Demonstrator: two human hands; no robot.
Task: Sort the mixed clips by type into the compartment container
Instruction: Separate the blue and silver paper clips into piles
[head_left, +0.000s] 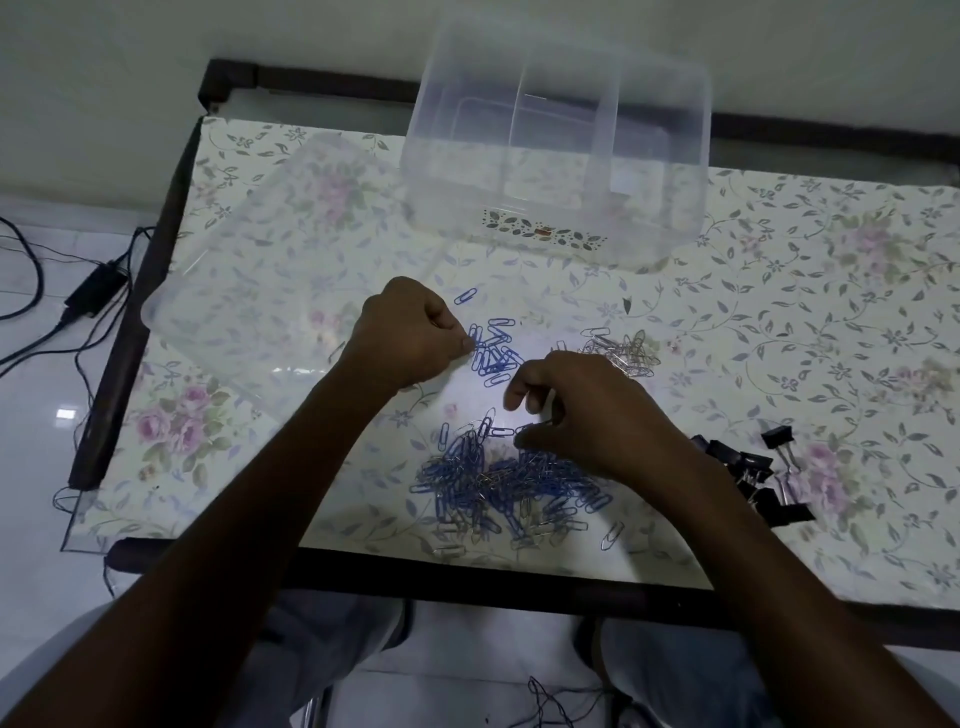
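A mixed heap of blue and silver paper clips (506, 486) lies near the table's front edge. Beyond it sit a small pile of blue clips (493, 353) and a small pile of silver clips (623, 351). My left hand (402, 332) has curled fingers and pinches a blue clip at the blue pile's left edge. My right hand (587, 410) hovers over the top of the mixed heap, fingers curled down and pinching at a clip. Black binder clips (753, 473) lie right of my right wrist. The clear compartment container (558, 150) stands at the back.
A clear plastic lid (270, 260) lies flat on the left of the floral tablecloth (831, 312). A lone blue clip (465, 296) lies beyond the blue pile. Cables and a power adapter (96, 291) rest on the floor to the left.
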